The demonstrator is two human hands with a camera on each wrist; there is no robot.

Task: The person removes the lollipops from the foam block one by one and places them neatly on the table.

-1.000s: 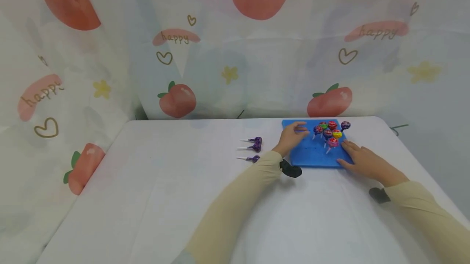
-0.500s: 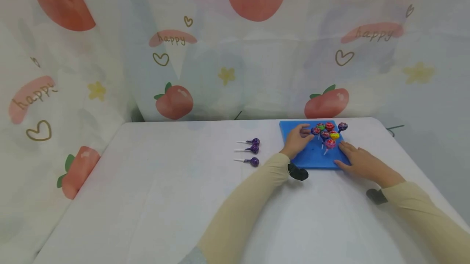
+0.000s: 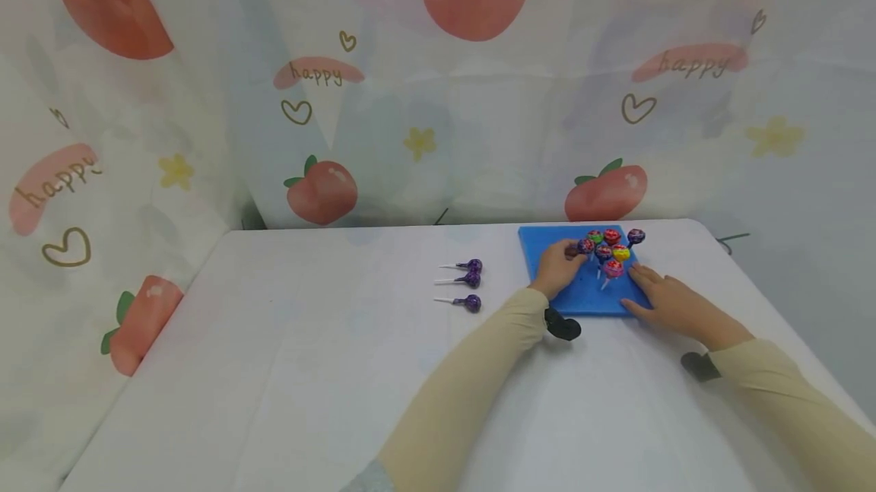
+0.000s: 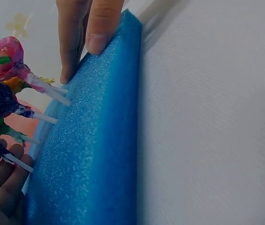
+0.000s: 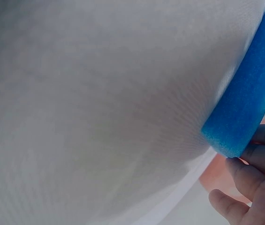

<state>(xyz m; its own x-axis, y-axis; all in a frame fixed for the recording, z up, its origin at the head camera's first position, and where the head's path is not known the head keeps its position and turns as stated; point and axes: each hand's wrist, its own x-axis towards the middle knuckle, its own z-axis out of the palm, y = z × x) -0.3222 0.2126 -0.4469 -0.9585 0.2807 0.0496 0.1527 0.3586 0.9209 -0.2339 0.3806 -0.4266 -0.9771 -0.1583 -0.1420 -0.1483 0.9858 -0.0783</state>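
A blue foam board lies at the right of the table, with several wrapped lollipops standing in it on white sticks. My left hand reaches over the board's left part. Between thumb and fingers it pinches a dark blue lollipop at the cluster's left side. In the left wrist view, the lower end of that lollipop's stick meets the foam surface. My right hand rests along the board's right edge with fingers extended; the right wrist view shows its fingers at a board corner.
Left of the board, three purple lollipops lie on the white table, sticks pointing left. Upright beside the held one are a pink lollipop, a yellow lollipop and others. A printed curtain hangs behind.
My left hand has moved right across the board to the cluster and now pinches its leftmost dark blue lollipop. The right hand has stayed at the board's edge. The head view has shifted slightly.
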